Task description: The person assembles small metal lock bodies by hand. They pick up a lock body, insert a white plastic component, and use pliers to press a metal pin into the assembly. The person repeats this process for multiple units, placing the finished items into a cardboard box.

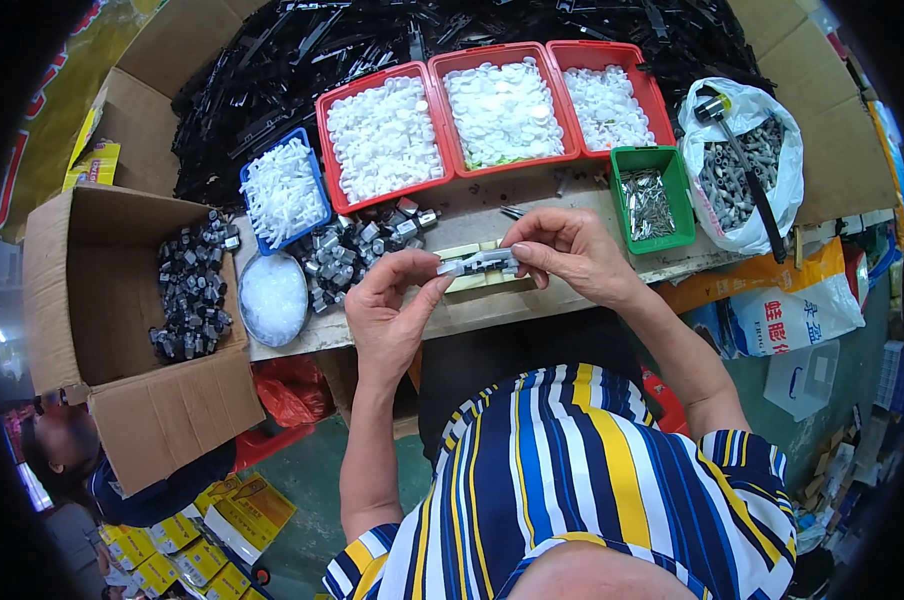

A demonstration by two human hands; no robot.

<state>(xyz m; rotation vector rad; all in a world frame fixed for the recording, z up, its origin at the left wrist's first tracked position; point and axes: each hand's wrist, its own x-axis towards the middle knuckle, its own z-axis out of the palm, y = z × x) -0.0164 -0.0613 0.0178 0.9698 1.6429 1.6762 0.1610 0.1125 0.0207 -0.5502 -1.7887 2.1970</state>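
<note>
At frame centre, the left hand (397, 305) and right hand (570, 252) pinch opposite ends of a small grey metal part (480, 264), fingertips closed, holding it level above the workbench (492, 305). Red trays (322, 115) of white pieces and a green tray (620, 190) sit within reach behind.

Assembly wkshop: parts bins (502, 110), cartons (122, 330).

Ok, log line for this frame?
left hand: pinches grey part | right hand: holds its other end | red trays behind
</note>
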